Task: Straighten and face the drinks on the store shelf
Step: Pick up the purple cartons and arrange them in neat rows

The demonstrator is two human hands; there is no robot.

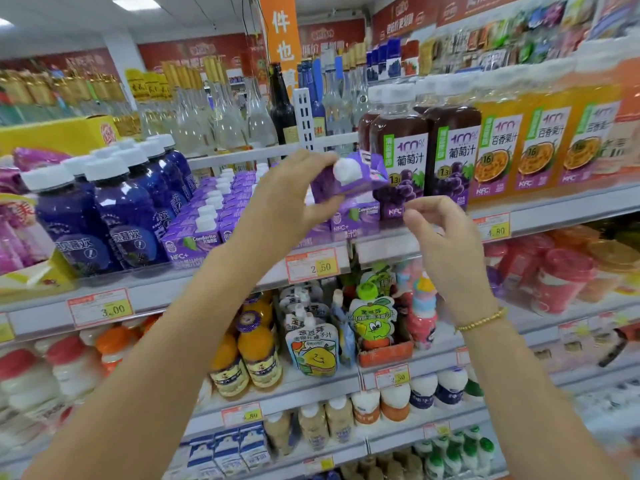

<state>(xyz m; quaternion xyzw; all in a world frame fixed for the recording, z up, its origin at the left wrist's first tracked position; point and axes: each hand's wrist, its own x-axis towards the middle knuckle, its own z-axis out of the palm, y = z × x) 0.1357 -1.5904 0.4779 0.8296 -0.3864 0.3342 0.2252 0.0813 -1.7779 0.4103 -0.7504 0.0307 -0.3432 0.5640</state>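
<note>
One purple carton (349,184) is tilted in our left hand (287,199), gripped tight; our right hand (443,233) is loosely curled, holding nothing, near the grape juice bottles (401,143).

1 wide-angle camera on the person's head faces forward and slightly down, close to the store shelf (194,289), left hand (287,192) and right hand (446,237) raised near mid-frame, straight lines bowing toward the edges.

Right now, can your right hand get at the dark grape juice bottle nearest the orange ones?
Probably yes. The right hand hovers empty just before that grape juice bottle, nothing between them; the left hand holds the purple carton further left.
</note>
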